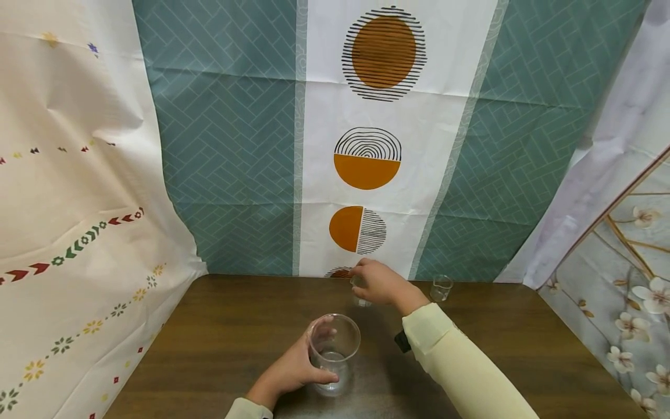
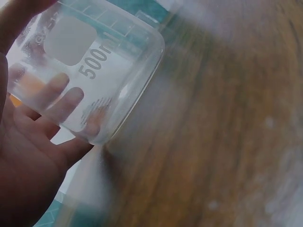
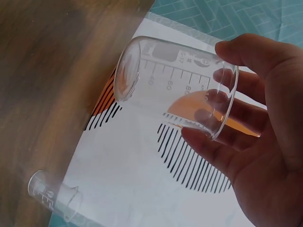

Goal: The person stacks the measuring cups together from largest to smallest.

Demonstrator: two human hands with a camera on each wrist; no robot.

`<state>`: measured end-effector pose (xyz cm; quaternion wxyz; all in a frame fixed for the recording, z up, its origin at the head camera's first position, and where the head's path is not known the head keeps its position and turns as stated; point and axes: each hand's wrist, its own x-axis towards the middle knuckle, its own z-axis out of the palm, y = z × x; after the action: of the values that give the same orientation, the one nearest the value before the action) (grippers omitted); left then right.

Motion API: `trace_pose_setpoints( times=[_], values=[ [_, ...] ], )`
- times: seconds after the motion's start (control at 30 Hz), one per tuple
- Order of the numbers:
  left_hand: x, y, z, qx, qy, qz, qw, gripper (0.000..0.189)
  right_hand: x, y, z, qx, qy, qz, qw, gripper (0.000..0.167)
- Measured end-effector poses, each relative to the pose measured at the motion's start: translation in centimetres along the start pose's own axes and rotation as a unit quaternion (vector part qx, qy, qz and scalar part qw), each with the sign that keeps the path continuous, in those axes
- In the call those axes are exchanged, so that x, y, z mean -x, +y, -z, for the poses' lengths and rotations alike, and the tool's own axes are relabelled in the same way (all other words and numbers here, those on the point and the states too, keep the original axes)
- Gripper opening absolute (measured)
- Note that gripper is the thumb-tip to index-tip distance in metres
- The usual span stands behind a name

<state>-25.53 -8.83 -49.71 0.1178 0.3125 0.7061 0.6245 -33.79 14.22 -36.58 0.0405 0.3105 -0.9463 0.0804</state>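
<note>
My left hand (image 1: 298,368) is wrapped round a large clear glass beaker (image 1: 335,358), thumb at the near side and fingers behind. In the left wrist view this beaker (image 2: 90,71) bears a "500ml" print, and the fingers show through its wall. Farther back, my right hand (image 1: 378,282) grips a smaller clear beaker (image 1: 361,295) near its rim. The right wrist view shows this graduated beaker (image 3: 175,85) with the thumb on one side and the fingers on the other. Its base is close over the wooden table (image 3: 52,94).
Another small beaker (image 1: 441,288) stands at the table's back right, near the patterned cloth (image 1: 471,250) that hangs behind. The brown table (image 1: 225,343) has cloth at its left and right sides too. A dark band (image 1: 403,341) is at my right wrist.
</note>
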Motion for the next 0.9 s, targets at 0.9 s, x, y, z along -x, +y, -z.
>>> trace_pose_setpoints(
  times=[0.9],
  values=[
    [0.0, -0.4, 0.0, -0.008, 0.005, -0.007, 0.9999, 0.102, 0.9, -2.5, 2.5, 0.041, 0.008, 0.07, 0.9967, 0.036]
  ],
)
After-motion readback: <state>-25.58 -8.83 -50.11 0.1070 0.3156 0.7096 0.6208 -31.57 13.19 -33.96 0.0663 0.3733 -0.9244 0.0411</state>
